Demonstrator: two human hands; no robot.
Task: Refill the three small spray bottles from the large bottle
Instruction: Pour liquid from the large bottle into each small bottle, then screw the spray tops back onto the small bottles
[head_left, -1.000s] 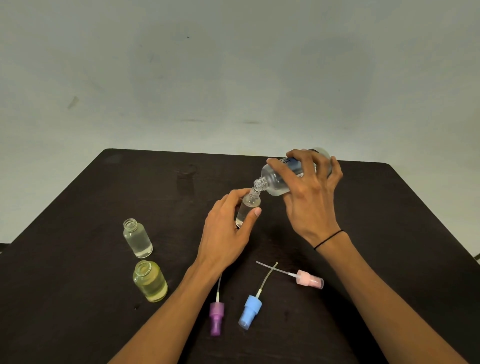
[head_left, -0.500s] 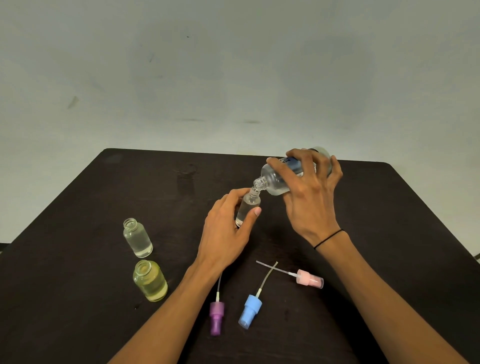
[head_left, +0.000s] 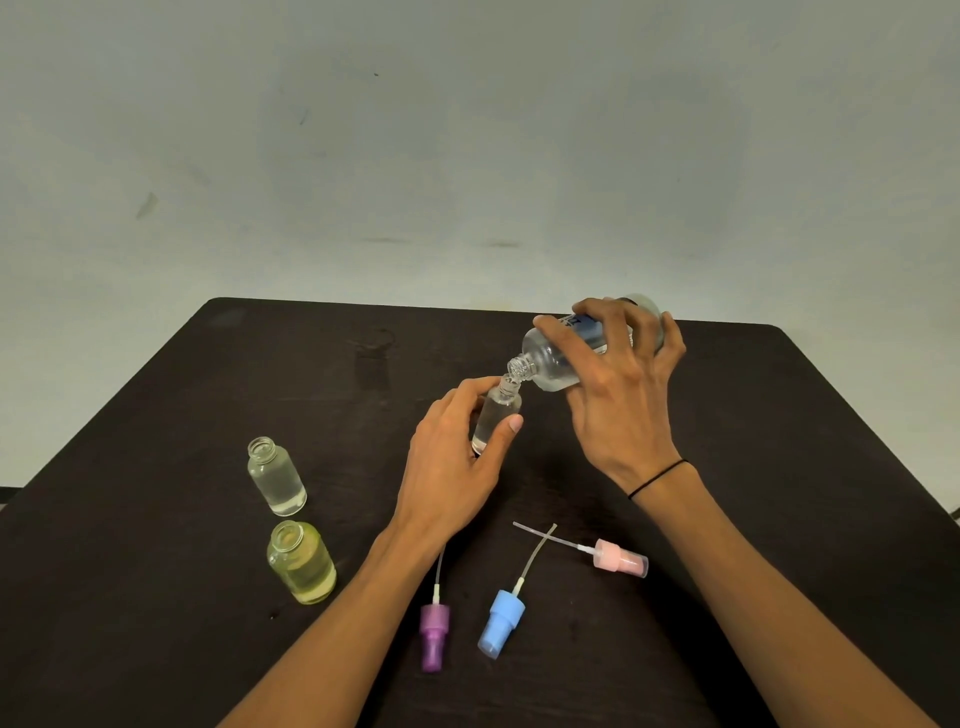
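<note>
1. A dark table (head_left: 156, 519) is seen carrying everything, with a pale wall behind it
2. The large bottle (head_left: 550, 364) is held tipped at about one o'clock of the table's middle, gripped by the right hand (head_left: 623, 395) with fingers curled over its body
3. The small bottle (head_left: 496, 415) is pinched near centre between thumb and fingers of the left hand (head_left: 452, 467), its mouth just under the large bottle's neck
4. Two uncapped bottles are stood at nine o'clock: a clear bottle (head_left: 275, 478) and a yellowish bottle (head_left: 304, 564)
5. Three spray caps are laid at six o'clock: purple cap (head_left: 434, 634), blue cap (head_left: 501, 626), pink cap (head_left: 621, 558)
6. Liquid could be spilled if the narrow mouths are misaligned, or overflow caused by too steep a tilt
</note>
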